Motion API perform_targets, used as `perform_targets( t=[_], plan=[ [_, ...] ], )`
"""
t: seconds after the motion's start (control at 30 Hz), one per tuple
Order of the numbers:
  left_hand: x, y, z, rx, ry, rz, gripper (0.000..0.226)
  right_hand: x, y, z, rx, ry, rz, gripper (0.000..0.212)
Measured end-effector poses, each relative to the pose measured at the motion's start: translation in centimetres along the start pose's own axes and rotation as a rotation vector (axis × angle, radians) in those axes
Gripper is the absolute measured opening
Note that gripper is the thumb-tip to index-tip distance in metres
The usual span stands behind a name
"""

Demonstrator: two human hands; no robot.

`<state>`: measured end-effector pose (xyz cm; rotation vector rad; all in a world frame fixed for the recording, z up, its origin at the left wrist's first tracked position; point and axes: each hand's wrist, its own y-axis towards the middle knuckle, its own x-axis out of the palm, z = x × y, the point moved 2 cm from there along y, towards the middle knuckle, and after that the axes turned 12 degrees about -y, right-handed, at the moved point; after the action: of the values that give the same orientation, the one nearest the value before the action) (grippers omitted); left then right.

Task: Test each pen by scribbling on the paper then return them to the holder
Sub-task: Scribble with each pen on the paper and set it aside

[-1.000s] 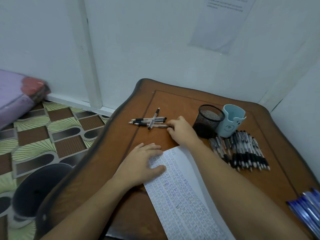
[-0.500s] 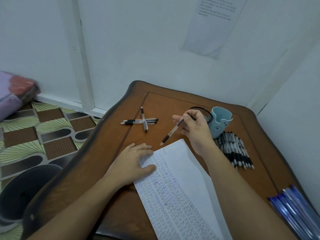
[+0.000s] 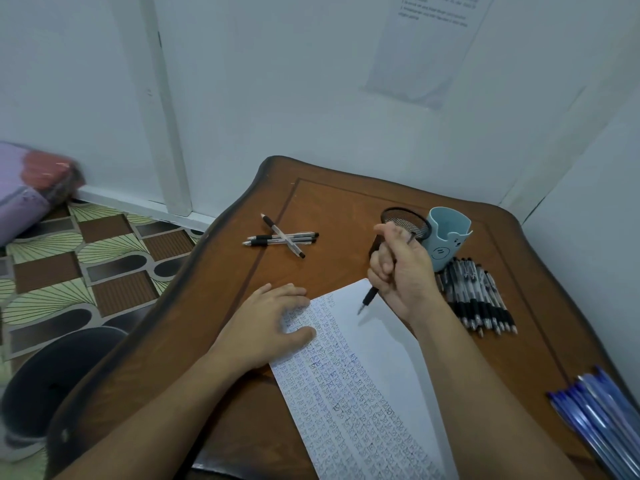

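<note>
My right hand (image 3: 401,271) grips a black-and-clear pen (image 3: 369,299), whose tip points down just above the top of the paper (image 3: 381,358). The sheet is covered in small scribbles on its left part. My left hand (image 3: 273,323) rests flat on the paper's upper left corner. Three pens (image 3: 282,237) lie crossed on the wooden table (image 3: 329,202) to the left. A black mesh holder (image 3: 401,220) and a light blue holder (image 3: 448,237) stand behind my right hand. A row of several black-grip pens (image 3: 478,296) lies to the right.
Several blue pens (image 3: 595,414) lie at the table's right edge. White walls close the table in behind and on the right. A dark round stool (image 3: 59,375) stands on the patterned floor at the left, and a purple bundle (image 3: 27,192) lies by the wall.
My right hand took one pen from the left group, lifted it and brought it back over the paper, turning its tip down. My left hand stayed on the paper.
</note>
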<state>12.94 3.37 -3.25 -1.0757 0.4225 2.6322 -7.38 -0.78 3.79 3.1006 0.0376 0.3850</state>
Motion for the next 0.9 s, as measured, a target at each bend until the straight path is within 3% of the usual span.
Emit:
perform_targets(
  t=[0.13,0.2,0.33,0.47,0.57,0.73,0.9],
  plan=[
    [0.0,0.0,-0.1,0.002,-0.001,-0.009,0.085,-0.6,0.0,0.9,0.078,-0.039,-0.068,0.061],
    [0.0,0.1,-0.1,0.002,-0.009,-0.001,0.086,-1.0,0.1,1.7,0.072,-0.119,-0.051,0.07],
    [0.1,0.0,-0.2,0.006,-0.015,0.006,0.083,-1.4,0.0,2.8,0.039,-0.204,-0.108,0.066],
    [0.1,0.1,-0.3,0.006,-0.013,0.009,0.082,-1.0,-0.1,4.0,-0.031,-0.235,-0.12,0.029],
    [0.1,0.1,-0.4,0.011,-0.016,0.014,0.082,-1.6,0.3,4.9,-0.023,-0.306,-0.067,0.029],
    [0.0,0.2,-0.3,0.01,-0.016,-0.005,0.082,-1.4,0.8,5.7,0.018,-0.398,-0.186,0.018],
    [0.0,0.1,-0.4,0.007,-0.024,-0.003,0.08,-1.1,1.3,6.7,0.003,-0.51,-0.141,0.043]
  ],
)
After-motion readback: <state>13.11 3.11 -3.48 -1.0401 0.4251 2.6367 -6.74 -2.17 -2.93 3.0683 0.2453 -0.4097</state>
